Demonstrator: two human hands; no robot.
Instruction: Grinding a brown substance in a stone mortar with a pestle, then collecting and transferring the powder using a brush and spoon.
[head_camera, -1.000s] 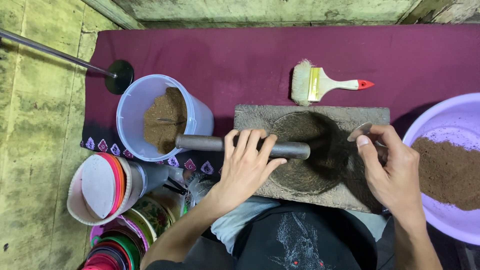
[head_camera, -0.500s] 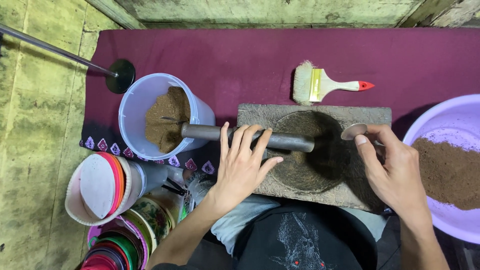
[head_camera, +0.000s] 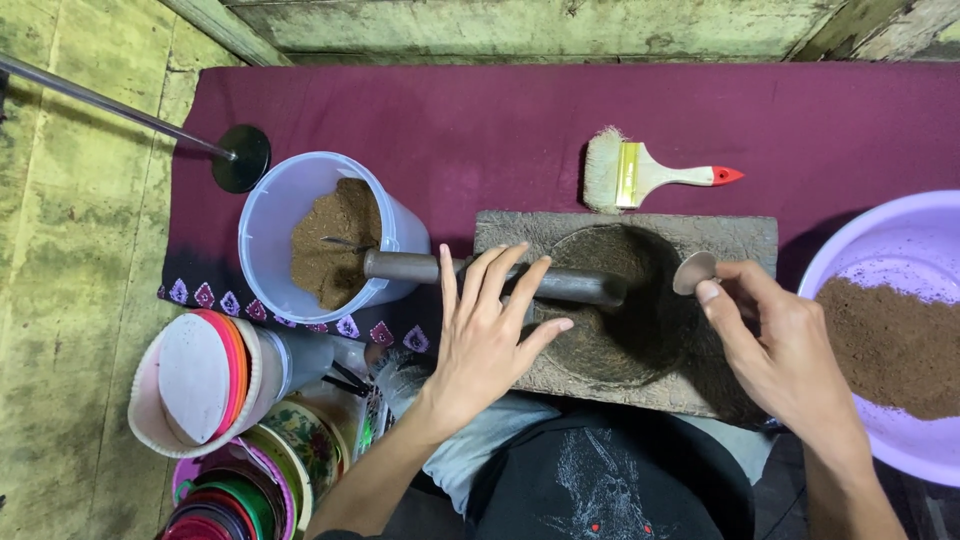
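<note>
A paintbrush (head_camera: 650, 176) lies on the maroon cloth (head_camera: 480, 120).

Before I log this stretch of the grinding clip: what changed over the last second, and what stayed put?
The left hand, palm flat and fingers spread, rolled the dark cylindrical roller away from the body, across the stone slab. The right hand, pinching a small spoon, lifted slightly at the hollow's right edge. The brush, pale bucket and lilac basin stayed put.
</note>
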